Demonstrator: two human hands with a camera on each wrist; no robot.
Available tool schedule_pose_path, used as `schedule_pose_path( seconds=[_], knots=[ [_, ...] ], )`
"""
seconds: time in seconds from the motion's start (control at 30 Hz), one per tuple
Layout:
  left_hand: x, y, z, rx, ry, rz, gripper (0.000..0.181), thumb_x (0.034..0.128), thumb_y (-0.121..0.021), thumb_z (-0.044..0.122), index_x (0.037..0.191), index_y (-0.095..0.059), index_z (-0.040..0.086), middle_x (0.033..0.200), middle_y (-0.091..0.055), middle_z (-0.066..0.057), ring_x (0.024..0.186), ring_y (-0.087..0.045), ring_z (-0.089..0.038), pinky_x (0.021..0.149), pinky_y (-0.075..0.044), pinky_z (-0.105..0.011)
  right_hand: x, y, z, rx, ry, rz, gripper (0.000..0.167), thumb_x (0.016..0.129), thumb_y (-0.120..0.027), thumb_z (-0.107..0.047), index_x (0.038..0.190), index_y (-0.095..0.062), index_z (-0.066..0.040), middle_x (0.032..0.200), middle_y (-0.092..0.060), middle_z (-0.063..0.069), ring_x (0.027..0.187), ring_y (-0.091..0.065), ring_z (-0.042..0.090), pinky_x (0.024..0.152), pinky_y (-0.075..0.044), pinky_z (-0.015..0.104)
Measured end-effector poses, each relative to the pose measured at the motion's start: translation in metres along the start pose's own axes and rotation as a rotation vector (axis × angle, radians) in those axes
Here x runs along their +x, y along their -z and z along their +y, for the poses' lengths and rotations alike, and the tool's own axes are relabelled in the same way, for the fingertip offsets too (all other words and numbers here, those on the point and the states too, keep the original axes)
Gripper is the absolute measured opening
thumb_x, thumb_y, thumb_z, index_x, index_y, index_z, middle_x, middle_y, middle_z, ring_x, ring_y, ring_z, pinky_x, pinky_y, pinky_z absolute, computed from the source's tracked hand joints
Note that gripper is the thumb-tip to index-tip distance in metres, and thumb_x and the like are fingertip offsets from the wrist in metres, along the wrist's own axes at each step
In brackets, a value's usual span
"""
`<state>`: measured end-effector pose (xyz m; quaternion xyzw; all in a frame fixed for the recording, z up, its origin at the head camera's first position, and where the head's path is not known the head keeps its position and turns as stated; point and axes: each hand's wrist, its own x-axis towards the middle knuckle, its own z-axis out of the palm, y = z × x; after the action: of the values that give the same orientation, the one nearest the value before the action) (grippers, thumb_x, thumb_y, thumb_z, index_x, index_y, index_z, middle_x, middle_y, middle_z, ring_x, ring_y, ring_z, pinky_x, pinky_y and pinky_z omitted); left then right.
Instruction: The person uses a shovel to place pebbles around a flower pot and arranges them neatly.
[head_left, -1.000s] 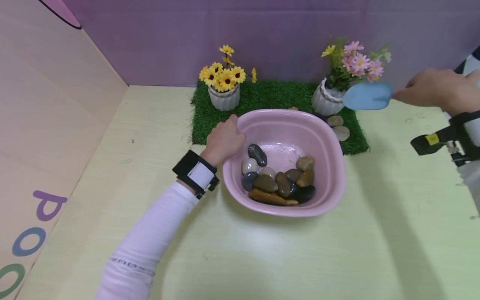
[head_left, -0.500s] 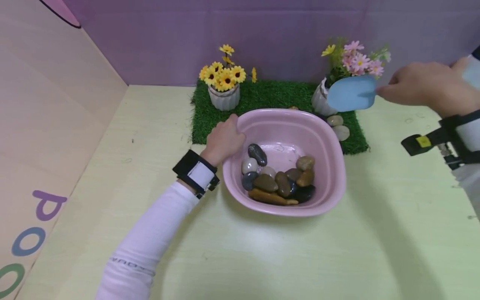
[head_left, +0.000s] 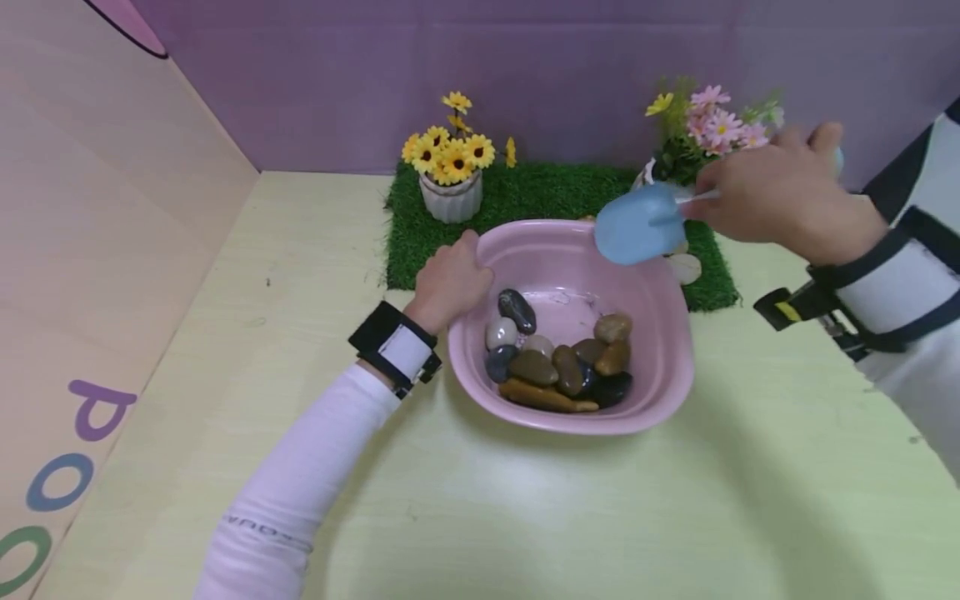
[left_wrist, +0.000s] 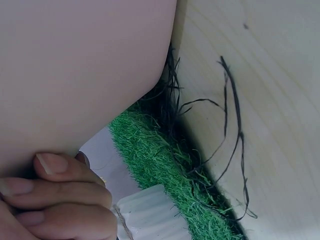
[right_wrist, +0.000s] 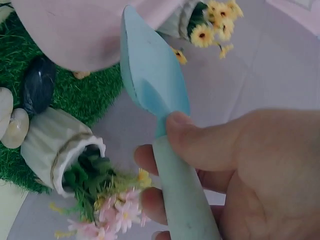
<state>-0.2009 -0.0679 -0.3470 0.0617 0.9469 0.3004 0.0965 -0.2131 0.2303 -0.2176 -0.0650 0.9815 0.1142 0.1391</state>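
Note:
A pink plastic basin [head_left: 577,423] stands at the middle of the table, partly on a green turf mat. Several wet-looking stones [head_left: 532,367] lie in it, mostly toward the near side. My left hand [head_left: 452,279] grips the basin's left rim; in the left wrist view its fingers [left_wrist: 70,192] curl beneath the rim. A light-blue toy shovel [head_left: 639,227] is held by its handle in my right hand [head_left: 780,196], with the thumb along the neck in the right wrist view. The shovel's blade hangs over the basin's far right rim and carries nothing that I can see.
On the turf mat [head_left: 543,187] behind the basin stand a white pot of yellow flowers [head_left: 450,196] and a pot of pink flowers [right_wrist: 60,150]. Pale stones [head_left: 684,268] lie on the mat at right. A purple backdrop [head_left: 555,83] rises behind.
My right hand has carried the shovel leftward and a little down, from beside the pink flowers to over the basin's far right rim. The left hand keeps its grip on the basin.

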Motion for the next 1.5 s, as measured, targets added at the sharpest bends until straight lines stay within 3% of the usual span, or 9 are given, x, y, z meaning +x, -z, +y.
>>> schedule_pose_path(
  seconds=[0.17, 0.27, 0.43, 0.57, 0.77, 0.9, 1.03, 1.27, 1.5],
  knots=[
    [-0.001, 0.0, 0.0, -0.007, -0.003, -0.002, 0.041, 0.0913, -0.049, 0.019, 0.129, -0.048, 0.004, 0.102, -0.064, -0.017, 0.072, -0.067, -0.026, 0.053, -0.053, -0.033, -0.002, -0.003, -0.015, 0.016, 0.031, 0.03, 0.053, 0.102, -0.043, -0.048, 0.139, -0.053, -0.012, 0.147, -0.037, 0.033, 0.133, -0.009, 0.069, 0.1, 0.006, 0.085],
    [-0.001, 0.0, 0.0, -0.007, -0.005, -0.004, 0.04, 0.0914, -0.049, 0.019, 0.129, -0.049, 0.004, 0.101, -0.064, -0.017, 0.071, -0.067, -0.026, 0.052, -0.053, -0.032, -0.002, -0.005, -0.02, 0.009, 0.049, 0.017, 0.053, 0.101, -0.045, -0.048, 0.142, -0.051, -0.014, 0.147, -0.033, 0.036, 0.134, -0.004, 0.071, 0.096, 0.01, 0.088],
    [-0.001, 0.0, -0.001, -0.003, -0.003, -0.006, 0.04, 0.092, -0.049, 0.02, 0.129, -0.048, 0.005, 0.101, -0.064, -0.016, 0.071, -0.066, -0.026, 0.052, -0.053, -0.032, -0.003, -0.006, -0.031, -0.038, 0.077, 0.001, 0.05, 0.101, -0.047, -0.046, 0.142, -0.05, -0.017, 0.132, -0.043, 0.035, 0.131, -0.014, 0.071, 0.094, 0.001, 0.091],
    [0.0, -0.001, -0.001, 0.001, -0.008, 0.003, 0.039, 0.0913, -0.049, 0.019, 0.127, -0.049, 0.005, 0.099, -0.064, -0.016, 0.071, -0.066, -0.026, 0.052, -0.053, -0.033, -0.002, -0.007, -0.043, -0.06, 0.109, 0.075, 0.044, 0.1, -0.052, -0.04, 0.135, -0.055, -0.013, 0.117, -0.05, 0.033, 0.124, -0.028, 0.065, 0.098, -0.006, 0.088],
    [0.0, -0.001, -0.001, 0.009, -0.013, 0.003, 0.039, 0.0907, -0.049, 0.018, 0.127, -0.049, 0.005, 0.098, -0.063, -0.016, 0.072, -0.066, -0.027, 0.052, -0.052, -0.034, 0.002, -0.011, -0.059, -0.066, 0.15, 0.209, 0.034, 0.095, -0.06, -0.03, 0.105, -0.062, 0.002, 0.105, -0.056, 0.034, 0.107, -0.042, 0.055, 0.099, -0.016, 0.083],
    [0.0, 0.0, -0.001, 0.005, -0.012, 0.0, 0.039, 0.0904, -0.049, 0.017, 0.128, -0.049, 0.005, 0.099, -0.063, -0.016, 0.072, -0.066, -0.027, 0.052, -0.053, -0.033, 0.008, -0.016, -0.068, -0.074, 0.169, 0.28, 0.035, 0.094, -0.062, -0.03, 0.087, -0.057, 0.004, 0.101, -0.058, 0.035, 0.101, -0.045, 0.053, 0.099, -0.02, 0.081],
    [0.0, 0.001, -0.001, -0.003, -0.012, -0.002, 0.041, 0.0907, -0.048, 0.017, 0.13, -0.048, 0.005, 0.1, -0.064, -0.017, 0.071, -0.066, -0.026, 0.051, -0.053, -0.033, 0.012, -0.023, -0.076, -0.081, 0.196, 0.324, 0.036, 0.094, -0.063, -0.027, 0.086, -0.054, 0.006, 0.097, -0.059, 0.036, 0.098, -0.046, 0.051, 0.097, -0.027, 0.077],
    [0.0, -0.001, 0.0, -0.03, -0.02, -0.014, 0.044, 0.0913, -0.047, 0.017, 0.134, -0.047, 0.005, 0.104, -0.064, -0.018, 0.072, -0.067, -0.026, 0.052, -0.053, -0.033, 0.015, -0.033, -0.094, -0.122, 0.195, 0.273, 0.035, 0.097, -0.06, -0.029, 0.105, -0.059, 0.005, 0.105, -0.061, 0.036, 0.107, -0.047, 0.051, 0.1, -0.027, 0.071],
    [-0.001, 0.0, -0.001, -0.022, -0.012, -0.011, 0.044, 0.0911, -0.047, 0.016, 0.133, -0.047, 0.005, 0.105, -0.063, -0.018, 0.073, -0.066, -0.027, 0.053, -0.052, -0.034, 0.018, -0.037, -0.105, -0.107, 0.231, 0.347, 0.03, 0.093, -0.065, -0.029, 0.092, -0.065, 0.001, 0.093, -0.063, 0.031, 0.096, -0.051, 0.046, 0.095, -0.031, 0.065]
  ],
)
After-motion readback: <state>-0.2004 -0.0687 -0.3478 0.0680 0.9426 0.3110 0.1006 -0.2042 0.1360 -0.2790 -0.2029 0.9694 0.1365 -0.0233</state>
